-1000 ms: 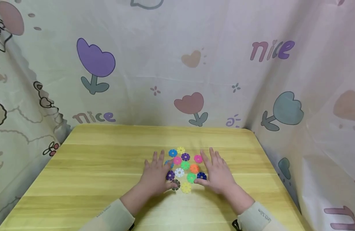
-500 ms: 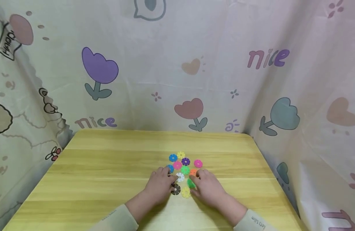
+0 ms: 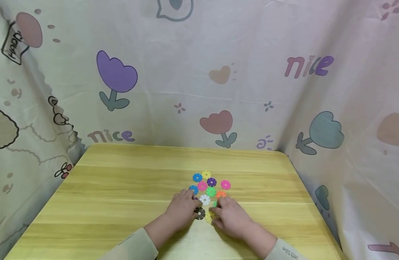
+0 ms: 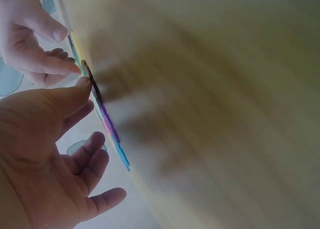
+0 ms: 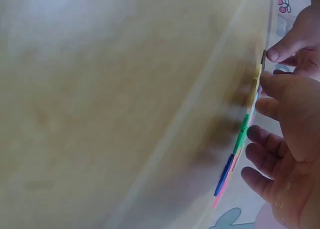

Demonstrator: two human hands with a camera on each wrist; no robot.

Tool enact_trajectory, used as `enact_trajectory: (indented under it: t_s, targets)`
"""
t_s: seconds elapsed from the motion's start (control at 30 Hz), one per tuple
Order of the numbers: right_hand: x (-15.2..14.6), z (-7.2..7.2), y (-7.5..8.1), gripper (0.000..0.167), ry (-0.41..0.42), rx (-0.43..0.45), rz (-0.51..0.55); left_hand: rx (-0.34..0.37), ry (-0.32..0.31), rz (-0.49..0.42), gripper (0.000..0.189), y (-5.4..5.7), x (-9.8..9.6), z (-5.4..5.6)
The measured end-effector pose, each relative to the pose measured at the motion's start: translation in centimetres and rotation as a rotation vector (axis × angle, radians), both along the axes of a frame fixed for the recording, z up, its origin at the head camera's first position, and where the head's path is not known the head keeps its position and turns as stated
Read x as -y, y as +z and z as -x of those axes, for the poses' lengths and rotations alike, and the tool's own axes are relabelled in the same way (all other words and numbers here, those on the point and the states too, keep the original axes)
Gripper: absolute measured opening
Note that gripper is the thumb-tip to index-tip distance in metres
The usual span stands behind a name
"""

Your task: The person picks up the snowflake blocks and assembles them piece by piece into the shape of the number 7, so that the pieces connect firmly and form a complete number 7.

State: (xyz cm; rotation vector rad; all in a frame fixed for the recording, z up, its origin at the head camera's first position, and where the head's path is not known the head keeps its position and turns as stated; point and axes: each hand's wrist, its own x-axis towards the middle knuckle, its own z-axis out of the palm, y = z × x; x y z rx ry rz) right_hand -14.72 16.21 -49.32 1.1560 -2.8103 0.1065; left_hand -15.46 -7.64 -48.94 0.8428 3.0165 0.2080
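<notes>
Flat, notched, flower-shaped plastic discs lie in a cluster on the table in the head view. The left hand (image 3: 181,207) is at the cluster's near left, its thumb at the black disc (image 3: 200,213); in the left wrist view its other fingers are loosely bent. A purple disc (image 4: 109,121) is largely hidden from the head view by this hand. The right hand (image 3: 232,216) touches the yellow disc (image 3: 209,217) with thumb and index finger, and partly covers a green disc (image 3: 215,204). A dark blue disc (image 5: 224,175) sits below its fingers in the right wrist view.
A white disc (image 3: 204,199), an orange disc (image 3: 221,194), a pink disc (image 3: 226,185) and several others lie around and beyond the hands. The wood-grain table (image 3: 99,195) is bordered by a printed curtain (image 3: 167,72) at the back and sides.
Both hands, spread flat over the cluster's sides a second ago, have drawn in with fingers bent. Lately the right hand has shifted toward the near yellow disc. The head view has tilted slightly.
</notes>
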Motion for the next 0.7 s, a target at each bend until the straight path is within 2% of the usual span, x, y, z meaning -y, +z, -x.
enact_trajectory:
  t_s: [0.33,0.53,0.7]
  targets:
    - [0.19,0.3,-0.61,0.03,0.001,0.062,0.029,0.043,0.001,0.004,0.025,-0.26,-0.48,0.2]
    - [0.43,0.58,-0.24,0.032,-0.033,0.137,0.072,0.068,0.013,-0.017,0.016,0.13,-0.9,0.37]
    - [0.54,0.82,0.08,0.034,-0.082,0.217,0.098,0.089,0.022,-0.005,0.027,0.55,-0.93,0.42]
